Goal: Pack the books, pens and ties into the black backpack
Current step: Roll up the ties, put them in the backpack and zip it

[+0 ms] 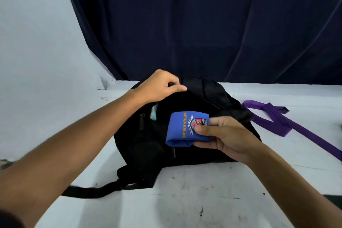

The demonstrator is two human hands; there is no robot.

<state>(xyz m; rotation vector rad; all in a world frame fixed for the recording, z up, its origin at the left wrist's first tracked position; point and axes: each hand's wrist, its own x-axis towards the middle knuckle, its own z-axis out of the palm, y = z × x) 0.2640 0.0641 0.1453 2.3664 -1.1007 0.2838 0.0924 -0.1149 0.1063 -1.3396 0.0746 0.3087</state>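
Note:
The black backpack (148, 144) lies on the white table, its top opening facing me. My left hand (159, 85) pinches the upper edge of the opening and holds it up. My right hand (224, 137) grips a folded blue tie (185, 129) with a crest and yellow lettering, just in front of the opening. A light blue item (154, 113) peeks out inside the bag at the left edge of the opening. A purple tie (281, 120) lies loose on the table to the right of the backpack.
The white table (185, 200) has scuffed, marked areas near me. A backpack strap (96, 190) trails toward the front left edge. A dark blue curtain (203, 24) hangs behind the table, and a pale wall (37, 42) is at the left.

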